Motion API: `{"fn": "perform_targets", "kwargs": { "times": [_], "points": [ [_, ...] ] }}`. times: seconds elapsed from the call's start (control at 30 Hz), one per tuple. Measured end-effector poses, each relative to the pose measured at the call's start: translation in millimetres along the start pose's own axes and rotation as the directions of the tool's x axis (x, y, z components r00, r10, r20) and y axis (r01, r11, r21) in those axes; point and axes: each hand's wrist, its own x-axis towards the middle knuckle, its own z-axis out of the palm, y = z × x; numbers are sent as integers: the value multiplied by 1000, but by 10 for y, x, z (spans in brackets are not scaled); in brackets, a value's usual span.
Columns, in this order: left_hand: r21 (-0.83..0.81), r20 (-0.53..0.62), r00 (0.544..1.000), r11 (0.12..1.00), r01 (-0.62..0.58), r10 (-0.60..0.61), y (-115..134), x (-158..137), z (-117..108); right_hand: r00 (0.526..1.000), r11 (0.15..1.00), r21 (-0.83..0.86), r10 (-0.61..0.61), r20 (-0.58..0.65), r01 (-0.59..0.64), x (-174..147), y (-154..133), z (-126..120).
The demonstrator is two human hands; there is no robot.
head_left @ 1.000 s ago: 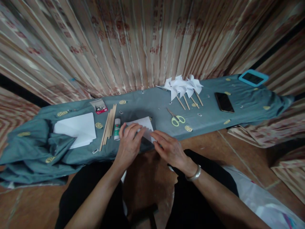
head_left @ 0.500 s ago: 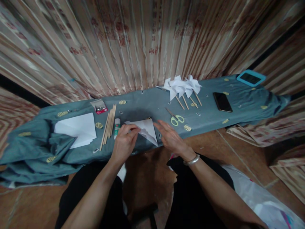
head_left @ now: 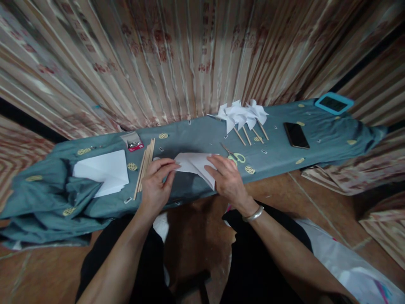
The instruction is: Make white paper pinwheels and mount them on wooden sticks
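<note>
A partly folded sheet of white paper [head_left: 195,164] is held between my hands, just over the front part of the covered table. My left hand [head_left: 157,179] pinches its left corner between thumb and fingertips. At the paper's right edge, my right hand [head_left: 228,176] grips it with bent fingers; the thumb's contact is partly hidden. A crease runs down the sheet toward its lower right point. The scissors [head_left: 238,158] with light green handles lie just beyond my right hand, which covers part of them. Left of my left hand are several wooden sticks [head_left: 146,164].
Several white paper pinwheels [head_left: 242,115] on sticks lie at the back. A phone [head_left: 296,135] and a blue-framed tablet [head_left: 334,103] are to the right. A stack of white paper [head_left: 106,169] and a small packet of metal pieces [head_left: 133,142] lie left on the green cloth [head_left: 190,139].
My right hand has closed on the paper's right edge. The paper has turned and lifted, its fold opening somewhat. My left hand has shifted left, now hiding the glue stick.
</note>
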Motion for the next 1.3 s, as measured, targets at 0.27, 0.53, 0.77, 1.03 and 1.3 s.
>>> {"fn": "perform_targets", "kwargs": {
  "times": [0.27, 0.53, 0.77, 1.03, 1.3],
  "points": [
    [246, 308, 939, 941, -233, 152, 66, -184, 175, 986, 996, -75, -43, 161, 55, -55, -118, 113],
    [195, 542, 827, 935, -296, 149, -62, -457, 321, 950, 993, 84, -109, 294, 88, -193, -68, 181],
    [33, 481, 876, 997, -66, 42, -235, -432, 308, 946, 899, 369, 127, 298, -236, -149, 113, 180],
    [112, 262, 950, 983, 145, -170, -307, -363, 380, 822, 728, 384, 480, 306, -568, 197, 135, 367],
    [243, 426, 895, 935, -258, 136, -43, -393, 393, 840, 783, 303, 503, 204, -543, 352, 202, 622]
  ]
}}
